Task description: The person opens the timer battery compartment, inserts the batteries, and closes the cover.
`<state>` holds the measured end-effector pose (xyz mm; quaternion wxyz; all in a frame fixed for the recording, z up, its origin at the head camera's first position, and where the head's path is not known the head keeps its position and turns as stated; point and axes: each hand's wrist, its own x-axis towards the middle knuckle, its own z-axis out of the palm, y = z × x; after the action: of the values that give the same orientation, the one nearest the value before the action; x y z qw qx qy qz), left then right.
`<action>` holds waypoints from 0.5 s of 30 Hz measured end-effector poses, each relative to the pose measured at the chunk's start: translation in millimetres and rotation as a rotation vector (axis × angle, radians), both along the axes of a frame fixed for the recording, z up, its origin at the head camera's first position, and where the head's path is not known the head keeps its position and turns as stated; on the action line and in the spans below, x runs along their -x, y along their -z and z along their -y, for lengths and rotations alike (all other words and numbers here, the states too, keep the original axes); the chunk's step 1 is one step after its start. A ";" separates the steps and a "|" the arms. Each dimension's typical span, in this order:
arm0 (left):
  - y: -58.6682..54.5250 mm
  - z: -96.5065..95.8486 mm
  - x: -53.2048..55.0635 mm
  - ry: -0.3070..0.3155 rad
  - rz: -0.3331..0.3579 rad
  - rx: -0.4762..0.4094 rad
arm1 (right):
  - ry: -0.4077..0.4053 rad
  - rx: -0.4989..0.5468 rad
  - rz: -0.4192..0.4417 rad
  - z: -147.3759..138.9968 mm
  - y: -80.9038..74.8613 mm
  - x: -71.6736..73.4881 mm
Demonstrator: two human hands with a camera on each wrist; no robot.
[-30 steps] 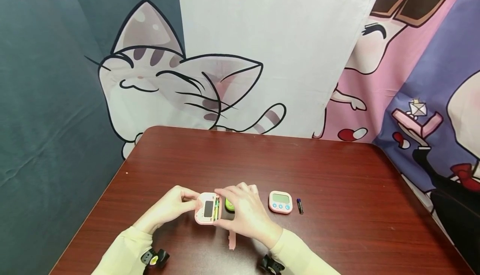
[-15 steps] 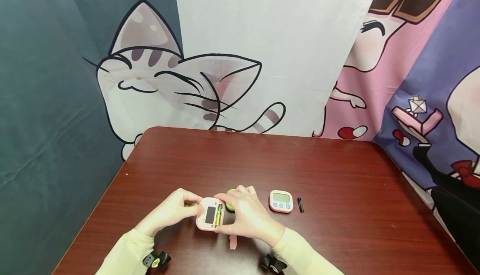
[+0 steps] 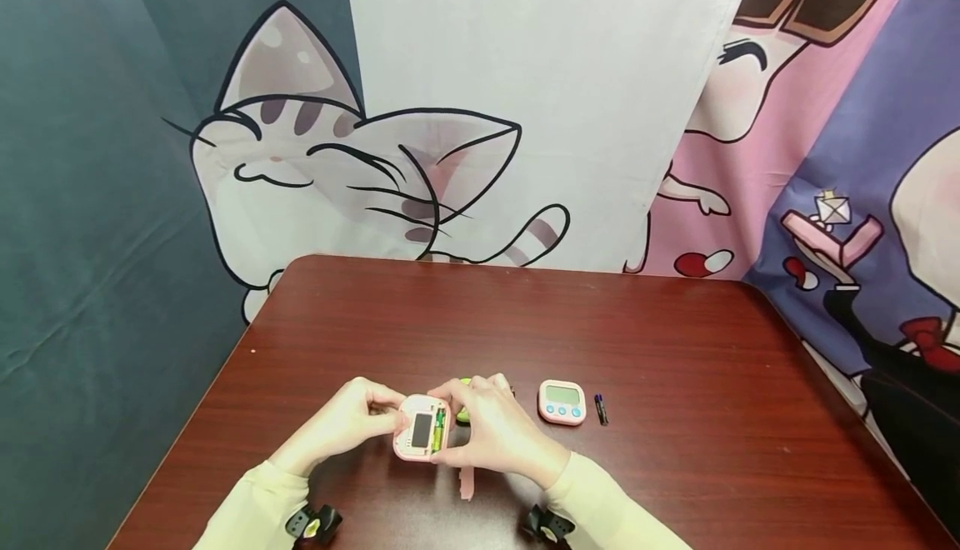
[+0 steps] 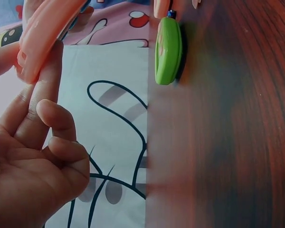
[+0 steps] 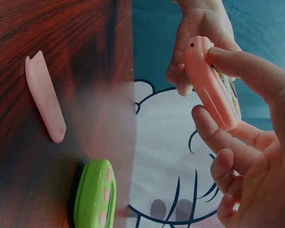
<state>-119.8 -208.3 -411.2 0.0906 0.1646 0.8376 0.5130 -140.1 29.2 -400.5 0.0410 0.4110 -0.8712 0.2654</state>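
Observation:
A pink digital timer (image 3: 422, 428) is held off the table between both hands, its back turned up. Its battery slot is uncovered and a green battery (image 3: 438, 429) lies in it. My left hand (image 3: 360, 417) pinches the timer's left edge between thumb and fingers. From the right, my right hand (image 3: 498, 429) grips it at the top and bottom corners. The right wrist view shows the thumb and fingers at opposite ends of the pink casing (image 5: 211, 90). A pink battery cover (image 5: 46, 97) lies loose on the table below the right hand.
A green timer (image 5: 96, 194) stands on the table, partly hidden behind the right hand in the head view. Farther right lie another pink timer (image 3: 562, 402), screen up, and a small black cylinder with a blue end (image 3: 602, 410). A printed cloth (image 3: 525, 50) hangs behind the table (image 3: 675, 350).
The pink timer and both hands have shifted slightly toward the table's front edge and right in the head view. The grip on the timer looks the same, with the battery still in its slot.

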 end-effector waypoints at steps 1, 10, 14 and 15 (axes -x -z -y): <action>0.2 -0.2 0.1 -0.002 -0.005 0.003 | -0.006 0.007 0.007 0.0 0.0 0.4; 2.1 0.7 -0.2 -0.009 -0.020 0.007 | -0.065 0.060 0.126 2.0 2.3 4.1; 0.4 0.1 -0.8 -0.012 -0.017 -0.008 | -0.070 0.076 0.193 2.2 3.0 4.1; -0.2 -0.2 -1.1 -0.013 -0.016 -0.014 | -0.068 0.078 0.202 2.3 3.1 3.9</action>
<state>-118.7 -208.1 -411.0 0.0793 0.1640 0.8357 0.5180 -144.0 27.0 -403.6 -0.0402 0.4095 -0.8454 0.3406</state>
